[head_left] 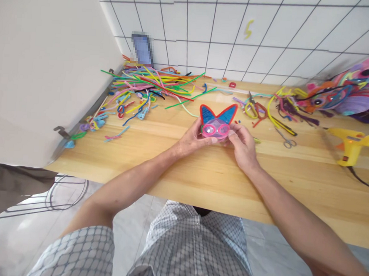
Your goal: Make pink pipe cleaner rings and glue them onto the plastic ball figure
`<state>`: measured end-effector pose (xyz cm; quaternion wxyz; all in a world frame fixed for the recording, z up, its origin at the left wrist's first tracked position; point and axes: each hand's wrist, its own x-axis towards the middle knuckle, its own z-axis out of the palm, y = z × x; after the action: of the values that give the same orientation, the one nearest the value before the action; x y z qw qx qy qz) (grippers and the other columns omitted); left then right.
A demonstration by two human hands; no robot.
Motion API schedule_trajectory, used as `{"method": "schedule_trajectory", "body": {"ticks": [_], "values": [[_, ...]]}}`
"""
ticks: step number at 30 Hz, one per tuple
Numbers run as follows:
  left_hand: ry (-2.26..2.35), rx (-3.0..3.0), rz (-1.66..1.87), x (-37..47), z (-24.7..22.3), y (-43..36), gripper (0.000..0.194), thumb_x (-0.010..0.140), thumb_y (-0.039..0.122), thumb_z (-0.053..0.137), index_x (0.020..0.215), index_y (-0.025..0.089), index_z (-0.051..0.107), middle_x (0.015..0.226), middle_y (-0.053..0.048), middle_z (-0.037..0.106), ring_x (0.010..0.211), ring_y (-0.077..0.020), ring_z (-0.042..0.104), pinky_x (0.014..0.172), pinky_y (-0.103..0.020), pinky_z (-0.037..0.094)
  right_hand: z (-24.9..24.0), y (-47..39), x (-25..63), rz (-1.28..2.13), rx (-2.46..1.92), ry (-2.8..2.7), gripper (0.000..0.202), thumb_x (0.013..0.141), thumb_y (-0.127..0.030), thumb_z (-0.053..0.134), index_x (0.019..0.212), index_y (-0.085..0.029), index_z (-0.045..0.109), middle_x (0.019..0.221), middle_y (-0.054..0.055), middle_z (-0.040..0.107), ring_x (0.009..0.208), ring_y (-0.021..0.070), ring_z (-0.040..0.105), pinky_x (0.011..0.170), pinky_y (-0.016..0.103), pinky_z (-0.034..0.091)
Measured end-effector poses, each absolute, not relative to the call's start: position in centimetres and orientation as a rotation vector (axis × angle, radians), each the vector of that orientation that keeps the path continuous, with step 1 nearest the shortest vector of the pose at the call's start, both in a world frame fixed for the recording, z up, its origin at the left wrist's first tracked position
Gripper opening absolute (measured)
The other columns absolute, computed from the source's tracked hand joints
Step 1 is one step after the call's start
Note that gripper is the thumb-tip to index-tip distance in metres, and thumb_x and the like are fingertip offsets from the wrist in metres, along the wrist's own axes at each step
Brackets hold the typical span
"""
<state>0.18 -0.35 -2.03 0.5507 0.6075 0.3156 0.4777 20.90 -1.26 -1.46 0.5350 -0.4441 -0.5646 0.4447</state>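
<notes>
Held over the wooden table is a pair of pink goggles, topped by two pointed ears of blue with red edging. My left hand grips the goggles at their left side, its thumb along the lower edge. On the opposite side, my right hand pinches the goggles between thumb and fingers. A purplish translucent part shows behind the lenses.
Colourful pipe cleaners are heaped at the back left of the table. Scissors, a yellow glue gun and decorated goggles are on the right. A phone leans on the tiled wall.
</notes>
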Motion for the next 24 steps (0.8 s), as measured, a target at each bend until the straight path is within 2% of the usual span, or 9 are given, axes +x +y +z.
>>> {"method": "schedule_trajectory", "body": {"ticks": [6, 12, 19, 24], "values": [[0.761, 1.420, 1.138, 0.2, -1.8, -0.5, 0.087, 0.076, 0.066, 0.095, 0.138, 0.022, 0.054, 0.142, -0.014, 0.072, 0.128, -0.0310, 0.074, 0.114, -0.050, 0.061, -1.4, -1.4, 20.8, 1.024, -1.060, -1.372, 0.050, 0.089, -0.073, 0.081, 0.112, -0.030, 0.072, 0.098, 0.003, 0.077, 0.081, 0.0228, 0.071, 0.065, 0.037, 0.061], [0.767, 1.375, 1.124, 0.3, -1.8, -0.6, 0.086, 0.074, 0.063, 0.097, 0.136, 0.022, 0.055, 0.140, -0.015, 0.073, 0.126, -0.0310, 0.075, 0.113, -0.052, 0.061, -1.3, -1.7, 20.9, 0.768, -1.066, -1.356, 0.038, 0.090, -0.062, 0.084, 0.105, -0.029, 0.070, 0.097, 0.002, 0.075, 0.087, 0.0217, 0.071, 0.082, 0.038, 0.062], [0.800, 1.364, 1.139, 0.5, -2.0, -0.5, 0.088, 0.069, 0.065, 0.100, 0.133, 0.022, 0.058, 0.136, -0.013, 0.075, 0.122, -0.0316, 0.076, 0.111, -0.053, 0.062, -1.0, -2.2, 21.0, 0.708, -1.099, -1.441, 0.031, 0.096, -0.059, 0.078, 0.105, -0.029, 0.076, 0.102, 0.004, 0.078, 0.088, 0.0231, 0.073, 0.082, 0.041, 0.062], [0.796, 1.359, 1.133, 0.6, -2.0, -0.7, 0.082, 0.073, 0.060, 0.099, 0.132, 0.021, 0.057, 0.134, -0.013, 0.076, 0.118, -0.0297, 0.077, 0.109, -0.051, 0.063, -0.9, -2.3, 20.9, 0.725, -1.115, -1.444, 0.029, 0.097, -0.055, 0.077, 0.106, -0.028, 0.077, 0.103, 0.004, 0.080, 0.083, 0.0210, 0.073, 0.079, 0.039, 0.061]]}}
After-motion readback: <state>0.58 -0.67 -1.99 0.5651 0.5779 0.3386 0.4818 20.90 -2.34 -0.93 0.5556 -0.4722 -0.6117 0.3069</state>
